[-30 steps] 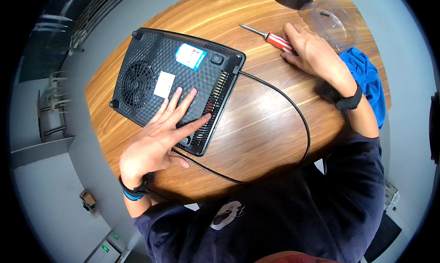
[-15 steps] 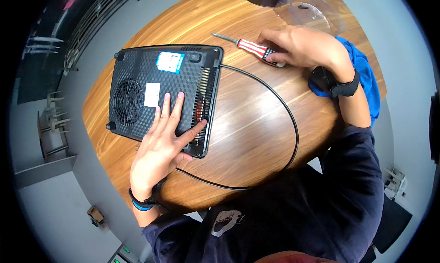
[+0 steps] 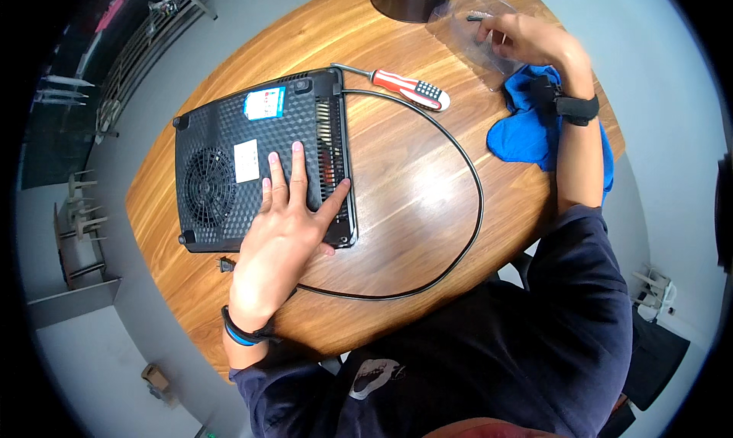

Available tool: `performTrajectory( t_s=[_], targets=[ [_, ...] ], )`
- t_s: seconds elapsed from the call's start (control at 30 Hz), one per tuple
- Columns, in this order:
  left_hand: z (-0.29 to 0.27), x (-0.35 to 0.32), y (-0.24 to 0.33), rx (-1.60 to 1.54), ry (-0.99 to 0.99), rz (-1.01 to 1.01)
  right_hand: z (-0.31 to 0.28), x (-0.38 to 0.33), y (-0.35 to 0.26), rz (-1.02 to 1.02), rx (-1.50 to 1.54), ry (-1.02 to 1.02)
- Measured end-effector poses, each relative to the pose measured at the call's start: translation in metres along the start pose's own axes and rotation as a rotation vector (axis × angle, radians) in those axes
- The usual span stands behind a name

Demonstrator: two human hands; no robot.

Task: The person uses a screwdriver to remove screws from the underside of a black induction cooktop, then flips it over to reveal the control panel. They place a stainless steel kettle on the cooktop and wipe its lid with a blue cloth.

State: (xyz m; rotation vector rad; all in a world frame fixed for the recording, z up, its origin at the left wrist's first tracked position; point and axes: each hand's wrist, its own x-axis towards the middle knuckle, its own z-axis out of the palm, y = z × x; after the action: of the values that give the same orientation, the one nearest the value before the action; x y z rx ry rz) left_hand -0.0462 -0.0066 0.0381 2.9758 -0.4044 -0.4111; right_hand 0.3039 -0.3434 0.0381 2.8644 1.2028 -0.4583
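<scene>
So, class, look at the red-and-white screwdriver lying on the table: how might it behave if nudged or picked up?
The screwdriver would probably roll if nudged, since its handle looks rounded. It should stay stiff when lifted, as its slim shaft looks metallic. It may feel handle-heavy, the handle being far thicker.

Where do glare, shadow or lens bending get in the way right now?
Head view: pale glare on the brown wood-grain table, with shadow along its near edge; same view, fisheye bending bows its edges and the picture's corners go black; same view, the clear plastic container reads only faintly against the wood.
</scene>
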Motion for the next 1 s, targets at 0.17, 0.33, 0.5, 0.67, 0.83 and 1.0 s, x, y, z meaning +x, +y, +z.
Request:
performTrajectory(
  t_s=[0.17, 0.33, 0.5, 0.67, 0.83, 1.0],
  targets=[
    [0.012, 0.009, 0.003, 0.05, -0.001, -0.017, 0.027, 0.012, -0.001, 0.049, 0.07, -0.051],
    [0.02, 0.018, -0.001, 0.095, 0.02, 0.005, 0.043, 0.02, -0.022, 0.053, 0.068, -0.056],
    [0.03, 0.025, -0.005, 0.083, 0.049, 0.004, 0.054, 0.028, -0.03, -0.004, 0.132, -0.108],
    [0.035, 0.026, -0.002, 0.093, 0.078, -0.012, 0.058, 0.032, -0.035, -0.109, 0.082, -0.15],
    [0.04, 0.03, -0.003, 0.097, 0.122, -0.011, 0.062, 0.026, -0.024, -0.117, 0.078, -0.083],
    [0.045, 0.036, -0.001, 0.131, 0.145, -0.047, 0.048, 0.023, -0.019, -0.033, 0.102, -0.095]
  ],
)
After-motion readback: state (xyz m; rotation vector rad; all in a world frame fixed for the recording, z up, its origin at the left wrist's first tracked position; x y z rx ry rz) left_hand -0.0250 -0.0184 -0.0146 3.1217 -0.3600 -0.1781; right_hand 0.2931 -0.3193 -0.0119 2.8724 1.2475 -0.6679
